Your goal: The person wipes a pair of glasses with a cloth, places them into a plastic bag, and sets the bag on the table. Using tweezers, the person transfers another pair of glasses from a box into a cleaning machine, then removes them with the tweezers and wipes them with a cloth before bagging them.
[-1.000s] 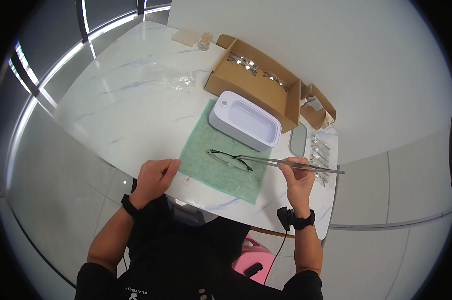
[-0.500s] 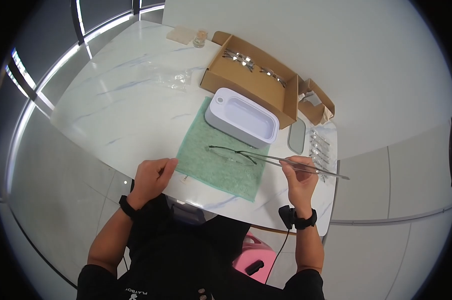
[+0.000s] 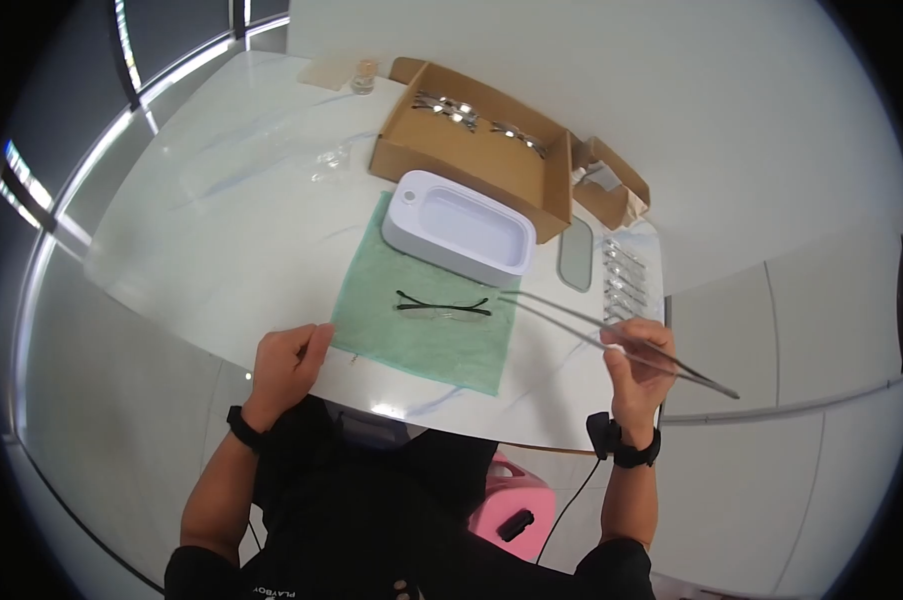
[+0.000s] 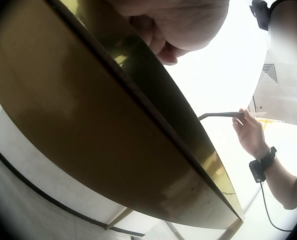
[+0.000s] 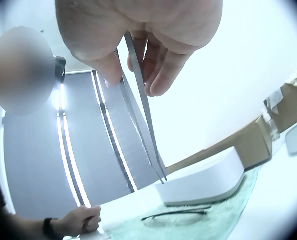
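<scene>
Dark-framed glasses lie on a green cloth, below a pale lavender basin. My right hand holds long metal tweezers pinched between thumb and fingers; their tips stand apart near the cloth's right part, not touching the glasses. In the right wrist view the tweezers point down from the hand, with the glasses below. My left hand rests at the table's front edge by the cloth's left corner, its fingers curled with nothing visible in them.
Behind the basin stands a cardboard box holding several glasses, with a smaller box to its right. A grey tray and several clear packets lie at the right. A small jar and clear plastic are farther back.
The tweezers have let go of the glasses and their tips have spread. My right hand has moved right, away from them. The glasses now lie on the cloth in a different orientation.
</scene>
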Tool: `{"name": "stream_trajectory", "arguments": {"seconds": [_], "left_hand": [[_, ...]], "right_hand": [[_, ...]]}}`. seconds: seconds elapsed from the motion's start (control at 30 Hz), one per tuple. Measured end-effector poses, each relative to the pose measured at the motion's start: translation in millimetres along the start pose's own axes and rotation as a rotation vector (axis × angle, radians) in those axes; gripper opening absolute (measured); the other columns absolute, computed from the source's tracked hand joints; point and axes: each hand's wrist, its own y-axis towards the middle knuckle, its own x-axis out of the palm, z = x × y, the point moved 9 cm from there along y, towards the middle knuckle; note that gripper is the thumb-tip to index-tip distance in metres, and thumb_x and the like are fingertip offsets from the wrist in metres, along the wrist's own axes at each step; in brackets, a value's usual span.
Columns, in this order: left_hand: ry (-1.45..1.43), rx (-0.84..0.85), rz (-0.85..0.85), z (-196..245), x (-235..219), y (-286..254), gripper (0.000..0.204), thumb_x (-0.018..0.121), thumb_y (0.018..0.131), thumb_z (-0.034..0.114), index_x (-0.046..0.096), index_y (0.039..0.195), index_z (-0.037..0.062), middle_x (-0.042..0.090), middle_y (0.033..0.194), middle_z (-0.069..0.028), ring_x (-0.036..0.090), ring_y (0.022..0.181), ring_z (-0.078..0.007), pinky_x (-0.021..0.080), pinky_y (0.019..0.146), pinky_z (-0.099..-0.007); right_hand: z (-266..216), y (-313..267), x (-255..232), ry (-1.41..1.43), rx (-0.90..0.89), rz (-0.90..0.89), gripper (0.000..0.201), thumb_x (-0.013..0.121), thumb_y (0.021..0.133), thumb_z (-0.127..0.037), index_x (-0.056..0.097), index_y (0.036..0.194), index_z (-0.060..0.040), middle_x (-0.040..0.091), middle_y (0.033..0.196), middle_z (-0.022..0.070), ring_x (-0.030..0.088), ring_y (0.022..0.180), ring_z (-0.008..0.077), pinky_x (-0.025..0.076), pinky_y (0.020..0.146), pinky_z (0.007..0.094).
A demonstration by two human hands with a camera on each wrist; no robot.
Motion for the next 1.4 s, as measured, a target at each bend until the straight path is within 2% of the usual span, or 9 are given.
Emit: {"name": "stream_trajectory", "arguments": {"seconds": [0.1,0.17,0.23,0.47,0.6,0.83,1.03,1.27,1.4], "left_hand": [[-0.008,0.006,-0.008,2,0,0,0.04,0.055,0.098,0.019,0.052,0.064,-0.0023,0.041,0.049,-0.0095,0.035,0.043,-0.0146,0.03,0.045,-0.0325],[-0.031,0.042,-0.026,4,3,0,0.04,0.055,0.099,0.018,0.051,0.064,-0.0024,0.041,0.05,-0.008,0.035,0.045,-0.013,0.029,0.045,-0.0317],[-0.047,0.062,-0.032,5,5,1,0.04,0.054,0.099,0.017,0.05,0.064,-0.0024,0.042,0.051,-0.0066,0.035,0.046,-0.0115,0.029,0.046,-0.0309],[-0.036,0.026,-0.058,6,3,1,0.042,0.052,0.1,0.018,0.045,0.063,-0.0015,0.039,0.053,-0.0032,0.033,0.051,-0.0094,0.028,0.049,-0.0288],[-0.064,0.01,-0.063,-4,5,1,0.042,0.051,0.1,0.018,0.044,0.063,-0.0016,0.039,0.054,-0.0029,0.034,0.053,-0.0086,0.028,0.049,-0.0287],[-0.086,0.004,-0.084,-2,6,2,0.042,0.05,0.1,0.018,0.044,0.063,-0.0017,0.039,0.054,-0.0023,0.034,0.054,-0.0085,0.028,0.05,-0.0284],[-0.106,-0.008,-0.082,-3,5,1,0.043,0.051,0.1,0.019,0.045,0.063,-0.0016,0.039,0.054,-0.0021,0.034,0.054,-0.0082,0.028,0.05,-0.0283],[-0.086,-0.051,-0.101,-2,6,1,0.043,0.051,0.1,0.019,0.046,0.062,-0.0015,0.039,0.053,-0.0017,0.034,0.053,-0.0079,0.028,0.05,-0.0282],[-0.087,-0.034,-0.087,-3,7,2,0.043,0.052,0.099,0.02,0.048,0.062,-0.002,0.041,0.052,-0.0021,0.036,0.053,-0.0078,0.029,0.049,-0.0283]], "right_hand": [[6,8,-40,-0.147,0.031,0.176,0.026,0.071,0.082,0.006,0.059,0.104,0.0004,0.06,0.102,0.0087,0.063,0.088,0.0159,0.054,0.081,0.0277],[-6,16,-44,-0.511,-0.16,0.121,0.024,0.075,0.079,0.005,0.062,0.099,-0.001,0.06,0.101,0.0085,0.064,0.083,0.0162,0.054,0.077,0.0266],[6,16,-43,-0.679,-0.158,0.091,0.024,0.079,0.076,0.002,0.064,0.095,-0.002,0.059,0.101,0.0093,0.063,0.078,0.0171,0.054,0.072,0.0265],[72,17,-21,-0.879,-0.042,-0.152,0.029,0.075,0.083,-0.012,0.048,0.087,-0.0015,0.053,0.102,0.0119,0.061,0.071,0.0307,0.051,0.062,0.0387],[90,15,-1,-0.894,-0.085,-0.33,0.023,0.069,0.084,-0.006,0.047,0.087,-0.0011,0.053,0.105,0.0144,0.06,0.069,0.0338,0.05,0.06,0.0416],[125,-2,19,-0.889,-0.085,-0.555,0.016,0.055,0.082,0.002,0.047,0.096,0.0022,0.05,0.103,0.0169,0.061,0.073,0.0371,0.053,0.064,0.0434],[130,-11,24,-0.946,-0.03,-0.662,0.016,0.055,0.08,0.004,0.05,0.095,0.0013,0.052,0.101,0.0152,0.063,0.077,0.0354,0.054,0.066,0.0423],[84,57,-8,-0.955,-0.031,-0.494,0.013,0.061,0.082,-0.01,0.062,0.095,-0.0086,0.061,0.094,0.0117,0.065,0.08,0.0341,0.053,0.069,0.0451],[113,136,-39,-0.778,0.085,-0.308,0.017,0.063,0.085,-0.016,0.062,0.096,-0.0029,0.066,0.091,0.0115,0.068,0.073,0.0274,0.055,0.067,0.0372]]}}
